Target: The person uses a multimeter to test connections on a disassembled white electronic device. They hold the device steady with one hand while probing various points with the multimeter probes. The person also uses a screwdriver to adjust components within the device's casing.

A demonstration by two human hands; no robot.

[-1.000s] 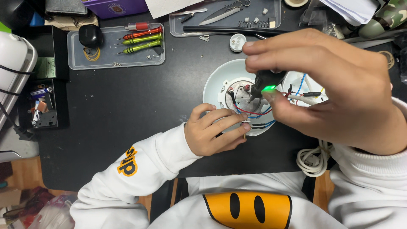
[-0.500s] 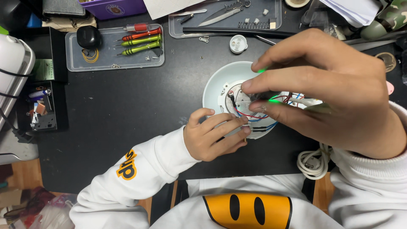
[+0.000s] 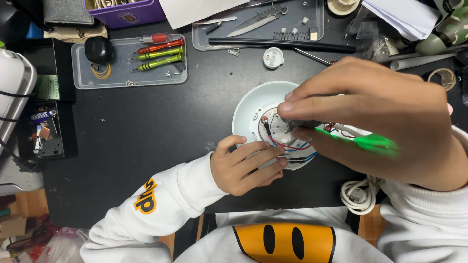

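Fingers [image 3: 263, 158] of my left hand [image 3: 243, 168] lie curled over the near edge of the round white housing [image 3: 248, 104], pressing on the red, blue and black wires [image 3: 292, 146] at its 6 o'clock side; they pin rather than grip, so I count them as loosely bent, closed on nothing. My right hand [image 3: 375, 117] comes in from 3 o'clock and covers most of the housing's right half. Its fingers are pinched around a screwdriver [image 3: 375, 142] with a green handle and a dark grip; the handle shows blurred under my palm, and the tip end sits at the small metal plate [image 3: 279, 124] in the housing's centre. Whether the tip actually touches the plate I cannot tell, since my fingers hide it.

I see the housing resting open side up on the black bench [image 3: 146, 126], roughly at its middle. At 10 o'clock from it lies a clear tray [image 3: 83, 80] with one red and two green screwdrivers [image 3: 158, 56]. At 12 o'clock sits a second clear tray [image 3: 317, 29] holding tweezers and small parts, with a small white cap [image 3: 273, 57] just in front of it. A coiled white cable [image 3: 358, 195] lies at 5 o'clock, by the bench edge.
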